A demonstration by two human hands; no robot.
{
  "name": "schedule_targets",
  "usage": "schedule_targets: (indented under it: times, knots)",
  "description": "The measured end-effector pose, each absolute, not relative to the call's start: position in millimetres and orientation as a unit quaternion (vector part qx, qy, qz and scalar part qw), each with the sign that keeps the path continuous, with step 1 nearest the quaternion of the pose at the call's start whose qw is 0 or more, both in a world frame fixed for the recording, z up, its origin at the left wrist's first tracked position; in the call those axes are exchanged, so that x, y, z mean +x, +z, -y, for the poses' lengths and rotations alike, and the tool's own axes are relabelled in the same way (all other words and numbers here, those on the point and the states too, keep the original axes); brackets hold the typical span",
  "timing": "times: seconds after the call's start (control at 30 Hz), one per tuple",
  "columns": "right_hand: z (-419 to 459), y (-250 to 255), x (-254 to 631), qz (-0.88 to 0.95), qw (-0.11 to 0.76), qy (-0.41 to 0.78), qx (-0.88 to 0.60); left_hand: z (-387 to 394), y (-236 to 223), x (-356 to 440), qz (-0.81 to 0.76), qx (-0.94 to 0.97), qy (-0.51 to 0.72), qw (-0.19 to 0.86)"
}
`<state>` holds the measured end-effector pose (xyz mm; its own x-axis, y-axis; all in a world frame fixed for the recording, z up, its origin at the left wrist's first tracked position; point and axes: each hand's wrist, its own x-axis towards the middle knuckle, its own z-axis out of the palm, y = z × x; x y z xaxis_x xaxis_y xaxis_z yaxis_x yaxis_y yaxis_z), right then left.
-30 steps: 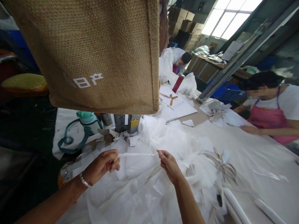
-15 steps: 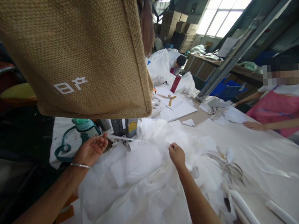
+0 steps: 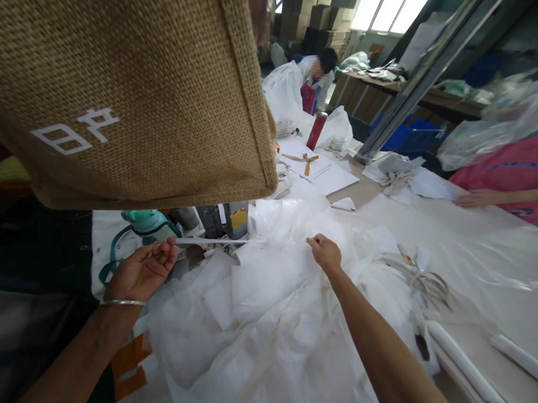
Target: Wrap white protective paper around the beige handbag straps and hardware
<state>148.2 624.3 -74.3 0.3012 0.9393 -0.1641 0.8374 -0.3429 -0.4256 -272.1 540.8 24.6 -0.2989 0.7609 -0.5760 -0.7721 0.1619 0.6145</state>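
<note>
My left hand (image 3: 143,270), with a silver bangle at the wrist, is curled palm up with its fingers pinching the end of a thin white strip (image 3: 217,241). The strip runs taut to the right above a heap of white translucent sheeting (image 3: 268,341). On the far side of the heap my right hand (image 3: 327,254) is closed in a pinch, in line with the strip. Against the white sheeting I cannot make out where the strip's right end meets these fingers. A burlap bag (image 3: 154,105) with white characters hangs close in front, above my left hand.
A teal-lidded bottle (image 3: 149,224) stands behind my left hand, beside grey holders (image 3: 224,221). Rolls (image 3: 461,360) and beige straps (image 3: 432,289) lie at right. A red flask (image 3: 317,131) and a metal post (image 3: 425,64) stand farther back. Co-workers (image 3: 513,177) are across the table.
The view has tilted down slightly, and both hands sit a little higher in it, spread slightly wider. The strip stays stretched. Clear plastic now covers part of the co-worker at right.
</note>
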Motion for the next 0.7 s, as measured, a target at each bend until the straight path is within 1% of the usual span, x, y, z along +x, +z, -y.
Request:
schedule_targets:
  times: [0.13,0.2,0.27,0.37,0.43,0.5,0.53,0.57,0.63,0.7]
  knots:
    - [-616,-70,147,0.558,0.134,0.188,-0.797,-536,25,-265,-0.466,0.02,0.642,0.608]
    - [-602,-60,142,0.566,0.138,0.191,-0.79,-527,31,-254,-0.448,0.075,0.641,0.618]
    - [-581,-48,135,0.593,0.149,0.204,-0.764,-510,44,-235,-0.435,0.193,0.619,0.625]
    - [-542,-29,118,0.64,0.179,0.226,-0.713,-476,74,-194,-0.415,0.423,0.498,0.633]
    - [-519,-19,102,0.62,0.23,0.304,-0.686,-454,93,-163,-0.368,0.532,0.408,0.645]
    - [-505,-15,81,0.52,0.286,0.476,-0.649,-436,104,-134,-0.324,0.618,0.343,0.629]
    - [-502,-15,71,0.447,0.315,0.561,-0.622,-429,105,-122,-0.309,0.658,0.323,0.607]
    - [-503,-16,60,0.378,0.345,0.622,-0.593,-424,103,-110,-0.297,0.696,0.309,0.576]
    - [-512,-21,40,0.28,0.42,0.665,-0.55,-417,91,-93,-0.266,0.762,0.291,0.514]
    - [-530,-24,25,0.217,0.494,0.651,-0.534,-413,73,-81,-0.235,0.807,0.276,0.466]
